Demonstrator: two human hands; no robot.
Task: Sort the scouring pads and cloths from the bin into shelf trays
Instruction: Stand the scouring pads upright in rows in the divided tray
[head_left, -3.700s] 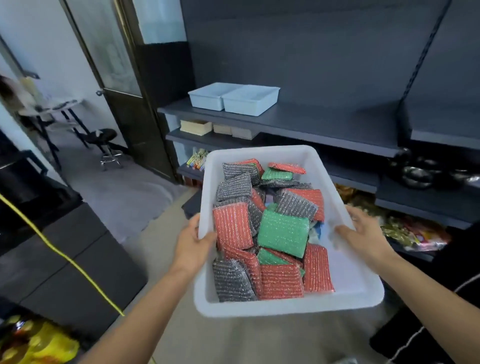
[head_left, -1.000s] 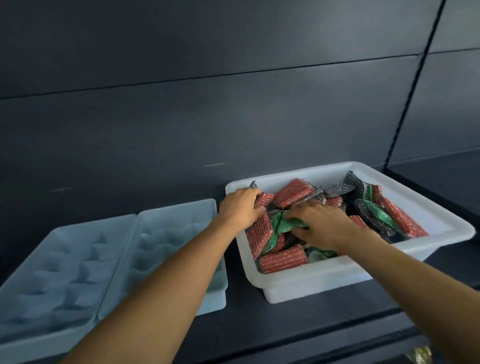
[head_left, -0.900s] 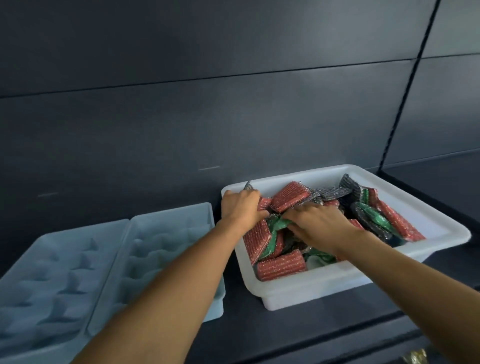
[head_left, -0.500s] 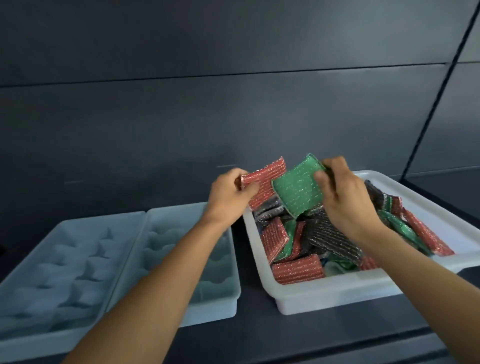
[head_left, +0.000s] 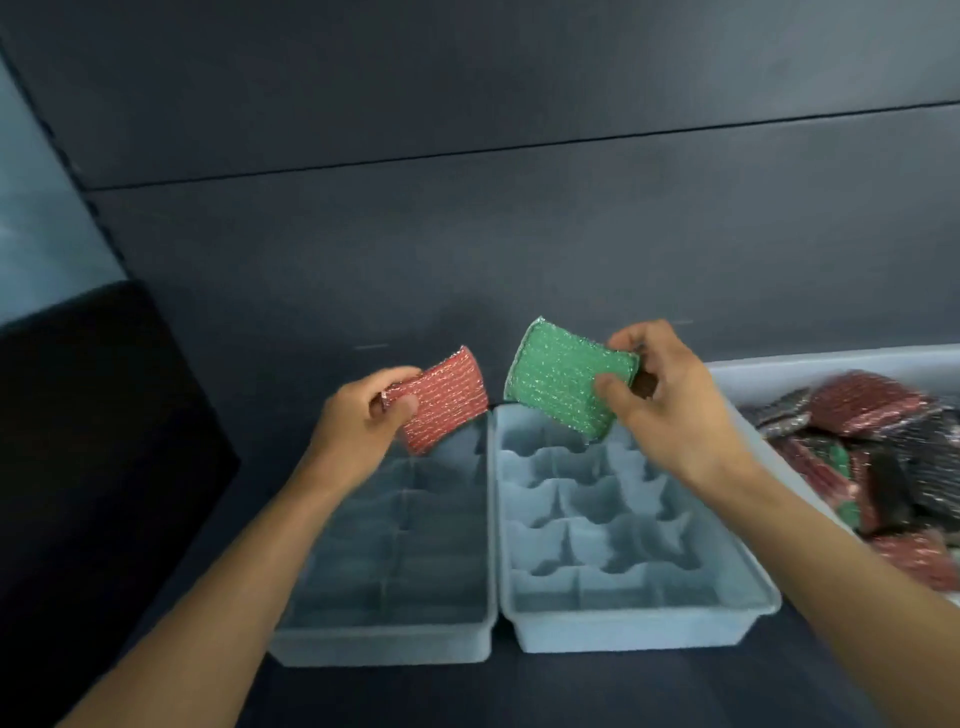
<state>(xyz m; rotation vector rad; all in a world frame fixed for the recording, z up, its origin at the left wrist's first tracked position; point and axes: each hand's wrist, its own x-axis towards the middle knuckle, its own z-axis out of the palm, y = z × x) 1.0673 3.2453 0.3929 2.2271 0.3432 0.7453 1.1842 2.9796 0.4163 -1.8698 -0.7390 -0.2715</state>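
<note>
Two hands are up in the middle of the frame, each holding one scouring pad. The left hand (head_left: 363, 415) pinches a red scouring pad (head_left: 444, 397) by its lower left corner, thumb on the near face and fingers curled behind. The right hand (head_left: 670, 410) pinches a green scouring pad (head_left: 563, 382) by its right edge in the same way. The two pads are tilted and close to each other but do not touch.

Below them, two pale blue trays stand side by side on the dark shelf (head_left: 623, 691), their long rims touching down the centre of the frame. The left tray (head_left: 384, 644) and the right tray (head_left: 639, 634) are each divided into a grid of small compartments; the right one is three across, while the left forearm covers part of the left one. No pad lies in any compartment that shows. The red pad hangs over the far end of the left tray and the green pad over the far end of the right tray.

One white bin (head_left: 831, 364) sits at the right edge of the frame, which cuts it off. It holds a blurred heap of red, dark grey and green pads (head_left: 883, 447). The right forearm hides whether the bin touches the right tray.

A bare strip of shelf runs in front of the trays along the bottom of the frame. A black block (head_left: 104, 441) stands at the left.
</note>
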